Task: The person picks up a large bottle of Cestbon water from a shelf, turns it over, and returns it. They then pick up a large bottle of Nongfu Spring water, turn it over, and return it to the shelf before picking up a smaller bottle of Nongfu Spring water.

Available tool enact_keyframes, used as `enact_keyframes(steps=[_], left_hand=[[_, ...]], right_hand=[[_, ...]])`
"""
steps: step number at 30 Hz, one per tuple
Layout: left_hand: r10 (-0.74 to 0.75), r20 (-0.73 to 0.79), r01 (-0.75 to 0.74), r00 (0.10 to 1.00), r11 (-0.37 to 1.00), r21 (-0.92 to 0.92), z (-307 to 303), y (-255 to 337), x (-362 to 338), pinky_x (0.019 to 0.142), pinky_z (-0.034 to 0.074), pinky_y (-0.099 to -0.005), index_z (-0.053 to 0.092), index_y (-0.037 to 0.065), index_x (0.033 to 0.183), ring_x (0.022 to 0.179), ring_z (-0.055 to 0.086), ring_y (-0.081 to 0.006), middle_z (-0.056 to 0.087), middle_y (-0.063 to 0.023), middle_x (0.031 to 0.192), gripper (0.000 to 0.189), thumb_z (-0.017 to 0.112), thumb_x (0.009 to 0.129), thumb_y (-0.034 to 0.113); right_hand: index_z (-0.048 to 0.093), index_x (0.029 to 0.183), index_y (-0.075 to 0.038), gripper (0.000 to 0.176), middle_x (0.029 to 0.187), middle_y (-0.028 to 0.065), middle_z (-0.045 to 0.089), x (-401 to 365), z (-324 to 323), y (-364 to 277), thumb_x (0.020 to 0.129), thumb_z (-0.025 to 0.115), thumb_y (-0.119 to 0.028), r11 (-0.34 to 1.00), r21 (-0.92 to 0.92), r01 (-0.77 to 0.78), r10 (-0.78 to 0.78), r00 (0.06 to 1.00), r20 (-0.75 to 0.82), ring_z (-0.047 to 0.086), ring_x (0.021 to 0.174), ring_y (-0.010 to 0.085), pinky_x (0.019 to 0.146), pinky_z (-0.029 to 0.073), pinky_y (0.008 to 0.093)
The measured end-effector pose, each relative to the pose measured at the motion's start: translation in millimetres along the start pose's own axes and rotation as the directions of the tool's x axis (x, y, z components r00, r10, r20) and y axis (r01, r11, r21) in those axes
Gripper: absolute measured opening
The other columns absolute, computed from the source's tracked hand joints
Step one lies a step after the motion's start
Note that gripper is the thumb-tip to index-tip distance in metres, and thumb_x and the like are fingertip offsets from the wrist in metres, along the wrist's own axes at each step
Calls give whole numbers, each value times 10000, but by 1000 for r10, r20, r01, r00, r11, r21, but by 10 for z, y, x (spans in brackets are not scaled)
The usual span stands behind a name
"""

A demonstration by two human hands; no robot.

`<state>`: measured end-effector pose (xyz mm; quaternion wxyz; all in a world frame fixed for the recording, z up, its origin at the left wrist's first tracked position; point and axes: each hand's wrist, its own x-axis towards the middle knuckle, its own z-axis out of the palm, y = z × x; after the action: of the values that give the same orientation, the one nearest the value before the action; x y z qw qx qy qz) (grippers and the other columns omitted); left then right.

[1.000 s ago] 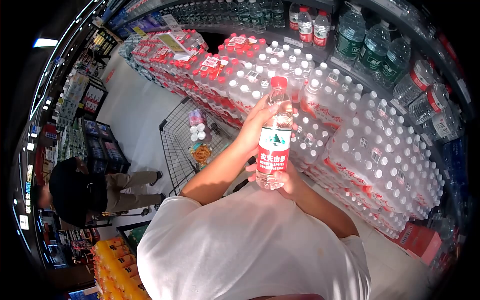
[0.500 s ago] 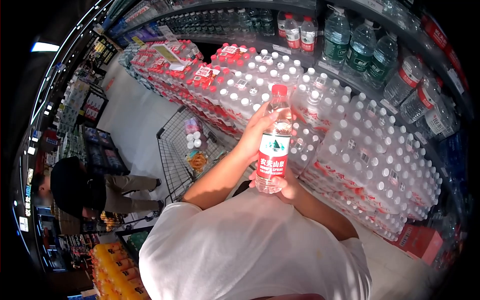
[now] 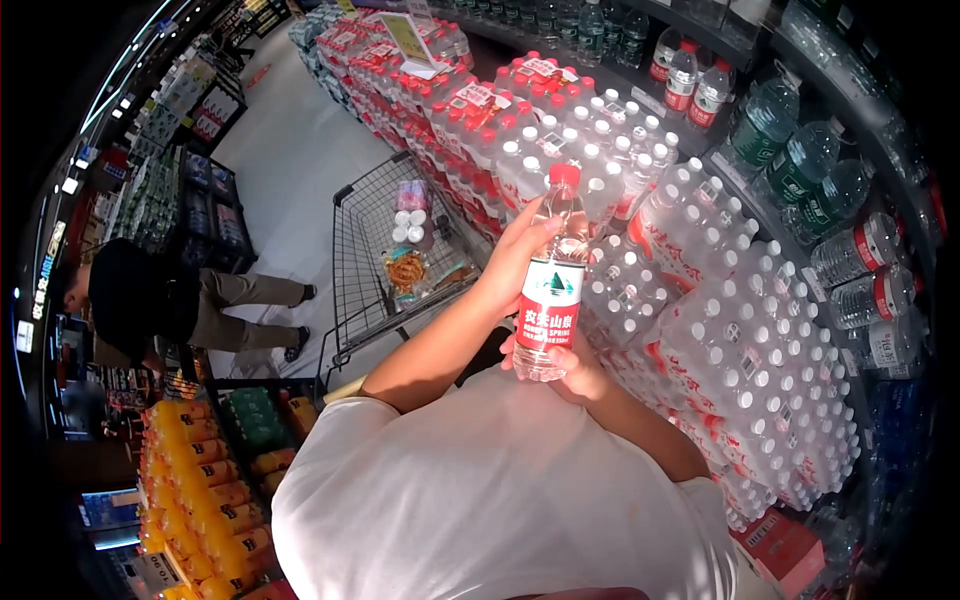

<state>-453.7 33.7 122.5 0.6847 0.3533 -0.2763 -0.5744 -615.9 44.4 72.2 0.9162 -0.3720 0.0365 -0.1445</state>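
Note:
A water bottle (image 3: pixel 550 310) with a red cap and a red-and-white label is upright in front of my chest, label facing me. My left hand (image 3: pixel 518 262) wraps its upper part from the left, with the thumb across the clear shoulder. Lower down, my right hand (image 3: pixel 572 372) grips the base, its thumb over the bottom edge. Some fingers of both hands are hidden behind the bottle. Just beyond it are stacked packs of white-capped bottles (image 3: pixel 735 330).
To the left stands a shopping cart (image 3: pixel 345 215) holding a few packaged goods. A person (image 3: pixel 150 300) in dark clothes is farther left. Orange drink bottles (image 3: pixel 205 490) fill the lower left. Shelves with large water jugs (image 3: pixel 765 120) run along the right, and a red box (image 3: pixel 780 550) sits below.
My view has turned, so the shelves and stacks appear shifted right and the cart shows more fully. Both hands keep the same hold on the bottle.

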Motion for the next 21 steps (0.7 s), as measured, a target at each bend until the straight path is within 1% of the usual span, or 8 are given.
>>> enact_keyframes(steps=[5,6,10,13,14,18,19,21], left_hand=[[-31,-21,31,999,998,46,-344,155,27,817,571,-379,355,105,1427,955,674,-281,621,-161,1138,534,532,963,302],[-63,-2,63,998,996,69,-401,213,31,834,565,-374,351,101,1431,970,667,-260,618,-148,1146,549,555,954,282],[-100,4,95,995,961,260,-610,280,131,864,552,-358,362,79,1412,997,653,-216,607,-120,1171,546,602,931,175],[-142,13,139,990,984,111,-857,208,260,902,510,-350,389,41,1365,1029,636,-183,645,-119,1130,514,633,915,88],[-122,-16,123,992,991,58,-897,200,296,878,518,-345,418,43,1322,1019,639,-183,645,-101,1108,465,632,910,79],[-214,-71,208,974,975,-81,-1309,79,521,839,542,-337,457,68,1245,978,648,-178,640,-85,1061,359,617,926,114],[-246,-110,244,963,969,-32,-1438,18,562,825,580,-457,431,86,1272,973,671,-338,621,-159,1081,336,539,966,174],[-264,-107,255,958,963,-92,-1581,-99,591,818,579,-474,433,87,1270,980,665,-373,624,-184,1083,333,531,977,209]], right_hand=[[464,1288,-13,571,1138,152,632,206,12,95,866,714,-305,999,42,-20,22,998,-61,667,986,251,851,554,377],[446,1298,-15,556,1167,142,616,253,-10,177,856,722,-207,999,50,20,-12,988,-153,654,1015,244,873,558,390],[421,1327,-30,600,1195,118,596,409,-62,261,824,731,-137,997,75,-23,48,932,-360,636,1042,223,899,549,390],[405,1361,-38,598,1195,110,593,441,-4,289,846,701,-108,996,62,65,-27,879,-475,611,1097,218,929,525,376],[395,1384,-27,556,1267,130,577,414,-76,361,913,631,-205,992,-9,124,-112,857,-504,572,1171,226,943,491,382],[463,1344,-23,542,1331,163,557,183,-386,399,971,481,-416,976,-141,164,-215,703,-678,529,1232,259,972,432,411],[482,1332,-32,570,1327,167,558,76,-477,407,972,444,-472,969,-212,128,-243,654,-717,522,1237,272,987,412,423],[536,1286,-57,555,1328,177,561,-126,-606,470,991,382,-502,966,-241,90,-251,539,-804,534,1207,295,991,391,420]])
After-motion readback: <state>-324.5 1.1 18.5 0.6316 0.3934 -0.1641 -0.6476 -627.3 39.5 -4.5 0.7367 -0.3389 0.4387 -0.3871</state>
